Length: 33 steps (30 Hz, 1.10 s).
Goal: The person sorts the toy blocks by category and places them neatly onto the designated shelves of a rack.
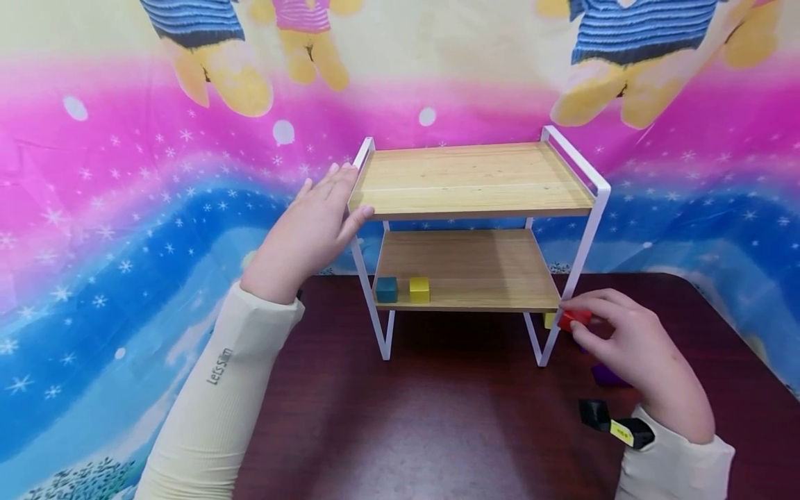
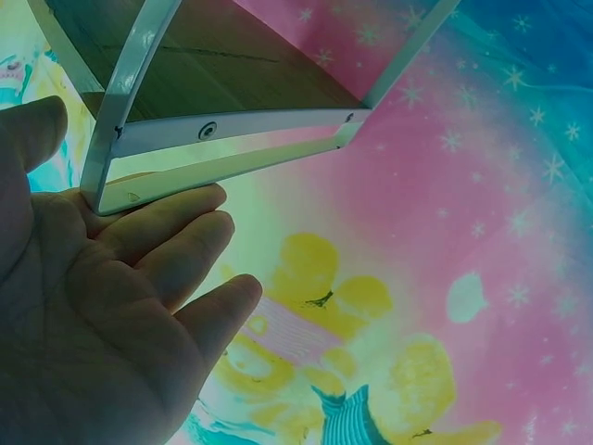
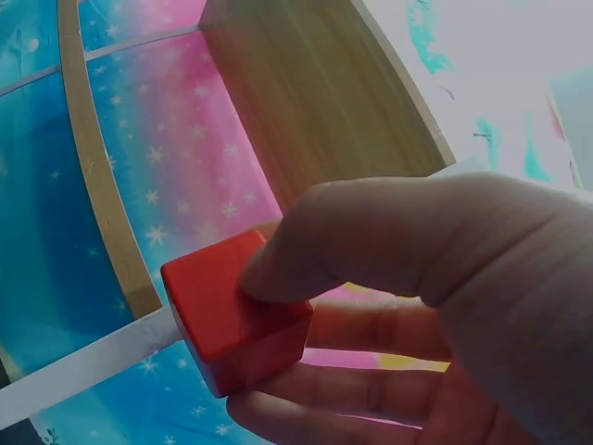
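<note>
Ease the red cube-shaped block [image 1: 573,320], pinched between thumb and fingers of the right hand [image 1: 640,351] right beside the white metal front leg [image 1: 582,246] of the two-tier wooden shelf [image 1: 469,177], clear of that leg, steadying the shelf with the straight-fingered, unclenched left hand [image 1: 309,226].

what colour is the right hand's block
Red; the block shows best in the right wrist view.
</note>
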Available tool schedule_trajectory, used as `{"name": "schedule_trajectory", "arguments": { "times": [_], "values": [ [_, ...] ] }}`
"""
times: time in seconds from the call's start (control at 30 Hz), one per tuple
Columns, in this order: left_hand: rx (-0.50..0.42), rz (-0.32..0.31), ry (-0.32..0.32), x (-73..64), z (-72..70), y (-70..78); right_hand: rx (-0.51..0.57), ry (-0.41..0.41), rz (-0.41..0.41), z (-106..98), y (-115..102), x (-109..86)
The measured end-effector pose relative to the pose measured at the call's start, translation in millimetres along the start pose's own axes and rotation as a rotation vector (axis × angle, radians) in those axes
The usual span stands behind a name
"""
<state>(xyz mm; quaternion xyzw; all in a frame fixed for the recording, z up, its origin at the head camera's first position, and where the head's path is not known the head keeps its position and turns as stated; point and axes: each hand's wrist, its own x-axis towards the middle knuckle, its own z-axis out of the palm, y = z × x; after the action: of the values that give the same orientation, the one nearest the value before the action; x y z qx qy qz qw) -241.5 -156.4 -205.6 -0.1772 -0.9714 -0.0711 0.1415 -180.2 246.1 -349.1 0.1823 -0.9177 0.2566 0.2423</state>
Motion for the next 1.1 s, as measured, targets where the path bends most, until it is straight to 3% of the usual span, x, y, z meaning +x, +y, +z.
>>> {"name": "schedule_trajectory", "arguments": {
  "times": [0.57, 1.1],
  "values": [
    [0.005, 0.004, -0.001, 0.1, -2.0, -0.4, 0.002, 0.031, -0.054, 7.1, -11.8, 2.9],
    [0.003, 0.004, -0.015, 0.1, -2.6, -0.9, 0.028, -0.050, -0.072, 21.7, -21.8, 11.5]
  ]
}}
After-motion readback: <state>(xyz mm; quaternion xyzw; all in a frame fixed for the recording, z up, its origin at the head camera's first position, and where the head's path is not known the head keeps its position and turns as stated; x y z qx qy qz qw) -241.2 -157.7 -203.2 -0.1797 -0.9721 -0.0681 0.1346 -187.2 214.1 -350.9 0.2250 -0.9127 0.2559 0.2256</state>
